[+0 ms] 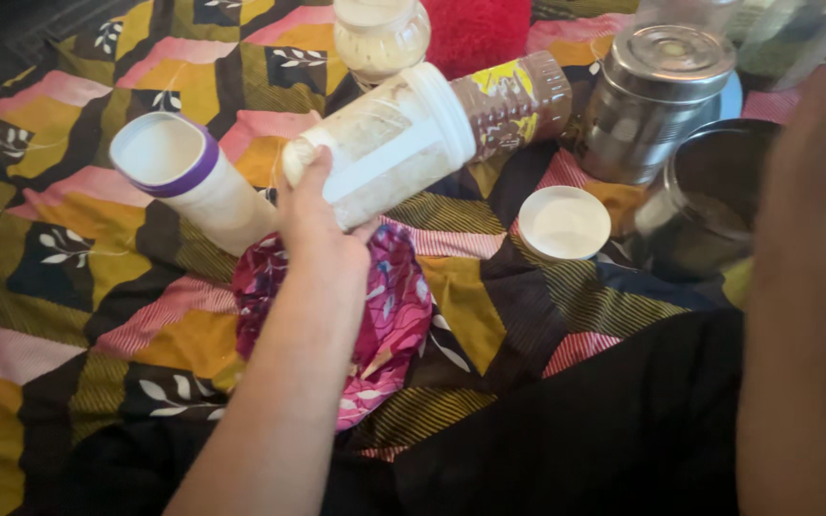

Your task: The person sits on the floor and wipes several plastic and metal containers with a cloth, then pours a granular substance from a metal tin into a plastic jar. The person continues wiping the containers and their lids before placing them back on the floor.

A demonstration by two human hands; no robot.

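Head view: left hand (313, 215) grip closed around tilted clear jar's (384, 143) base; right hand's (815, 191) grip blurred, unclear.

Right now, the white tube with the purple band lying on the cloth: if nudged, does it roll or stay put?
The white tube looks round-sided and lies on its side, so it would probably roll sideways. The soft patterned cloth may damp that. Its open end shows nothing inside, so it is likely light. The left hand holds a clear jar beside it.

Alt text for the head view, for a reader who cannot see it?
The left hand holds a tilted clear jar of pale powder above a patchwork cloth. A white lid, steel tins and a white tube surround it; the right arm is blurred.
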